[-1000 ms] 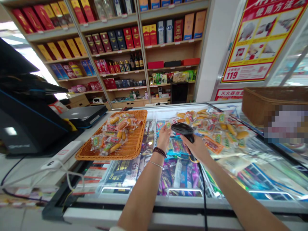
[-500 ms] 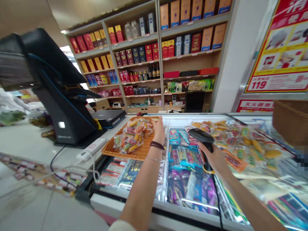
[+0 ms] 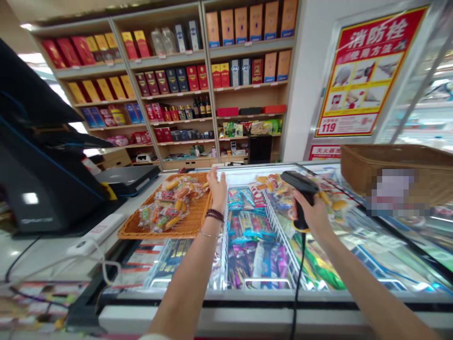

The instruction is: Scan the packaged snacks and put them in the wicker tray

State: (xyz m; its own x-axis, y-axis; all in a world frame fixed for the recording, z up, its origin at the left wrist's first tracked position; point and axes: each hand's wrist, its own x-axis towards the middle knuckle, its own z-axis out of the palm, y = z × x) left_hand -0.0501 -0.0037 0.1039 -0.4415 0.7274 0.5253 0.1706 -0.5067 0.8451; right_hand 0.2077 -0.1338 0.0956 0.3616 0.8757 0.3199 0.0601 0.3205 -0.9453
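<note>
Since the earlier frame, the left hand has withdrawn from over the wicker tray at left to its right edge, fingers apart; I cannot tell whether it touches the rim. The right hand, clamped around the black scanner, now overlaps the wrapped snacks at far right.

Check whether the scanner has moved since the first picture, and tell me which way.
Yes: the scanner, in the right hand, has moved right, judged against the wire divider just right of the blue packets.
</note>
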